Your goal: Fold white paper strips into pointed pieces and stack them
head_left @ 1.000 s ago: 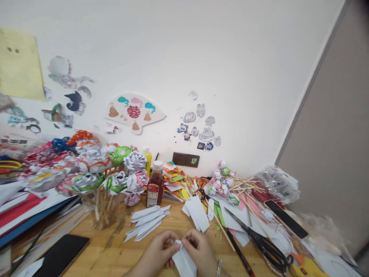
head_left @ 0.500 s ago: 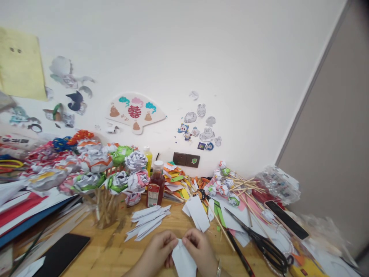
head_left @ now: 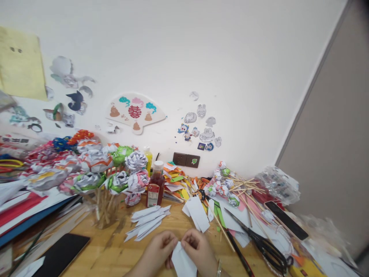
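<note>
At the bottom of the view both my hands pinch one folded white paper piece (head_left: 183,262) over the wooden table (head_left: 115,254). My left hand (head_left: 157,254) grips its upper left edge with closed fingers. My right hand (head_left: 200,252), a bracelet at its wrist, pinches the top right edge. Just beyond my hands lies a fan of folded white paper strips (head_left: 148,221) and a small stack of white paper slips (head_left: 197,213).
Paper flowers on sticks (head_left: 95,169) fill a holder at left. A red bottle (head_left: 155,184) and a yellow bottle (head_left: 148,157) stand behind the strips. Black scissors (head_left: 259,240), skewers (head_left: 245,192), coloured paper scraps (head_left: 175,179) and a phone (head_left: 285,219) lie right; a black phone (head_left: 62,254) lies left.
My hands have barely shifted; the fingers worked the top edge of the white paper, which now sits slightly lower between them.
</note>
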### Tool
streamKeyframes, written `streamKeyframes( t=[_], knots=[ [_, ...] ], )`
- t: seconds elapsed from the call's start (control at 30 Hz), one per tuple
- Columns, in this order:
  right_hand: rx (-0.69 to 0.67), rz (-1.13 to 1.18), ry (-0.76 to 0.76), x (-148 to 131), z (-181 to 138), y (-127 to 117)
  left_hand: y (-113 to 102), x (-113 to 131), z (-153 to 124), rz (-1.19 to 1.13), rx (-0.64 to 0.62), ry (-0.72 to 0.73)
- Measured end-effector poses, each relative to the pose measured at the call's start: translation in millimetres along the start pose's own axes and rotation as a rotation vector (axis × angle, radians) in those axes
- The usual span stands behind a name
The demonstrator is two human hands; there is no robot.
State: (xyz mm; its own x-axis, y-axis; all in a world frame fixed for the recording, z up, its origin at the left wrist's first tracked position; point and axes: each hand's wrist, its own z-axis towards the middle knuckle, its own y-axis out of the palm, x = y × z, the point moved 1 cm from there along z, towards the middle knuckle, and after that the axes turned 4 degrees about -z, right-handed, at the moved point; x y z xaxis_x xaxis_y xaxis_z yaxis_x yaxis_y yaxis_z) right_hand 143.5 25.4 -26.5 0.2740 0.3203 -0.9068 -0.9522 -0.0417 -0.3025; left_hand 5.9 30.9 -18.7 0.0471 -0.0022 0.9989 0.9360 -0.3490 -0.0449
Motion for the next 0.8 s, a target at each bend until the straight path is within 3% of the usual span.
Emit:
streamKeyframes(
  t=[0.3,0.43,0.63,0.8],
  knots=[
    [-0.065,-0.14,-0.024,-10.5,-1.0,-1.0,-2.1,3.5,-7.0,0.378,0.12,0.217],
    [-0.089,-0.142,-0.034,-11.7,-0.9,-2.2,-3.1,2.5,-7.8,0.462,0.148,0.234],
    [-0.065,-0.144,-0.036,-6.8,-0.8,-2.6,-1.9,3.3,-7.8,0.392,0.13,0.215],
    [-0.042,-0.162,-0.048,-5.3,0.1,-2.5,0.9,7.3,-7.1,0.184,0.009,0.116]
  ],
)
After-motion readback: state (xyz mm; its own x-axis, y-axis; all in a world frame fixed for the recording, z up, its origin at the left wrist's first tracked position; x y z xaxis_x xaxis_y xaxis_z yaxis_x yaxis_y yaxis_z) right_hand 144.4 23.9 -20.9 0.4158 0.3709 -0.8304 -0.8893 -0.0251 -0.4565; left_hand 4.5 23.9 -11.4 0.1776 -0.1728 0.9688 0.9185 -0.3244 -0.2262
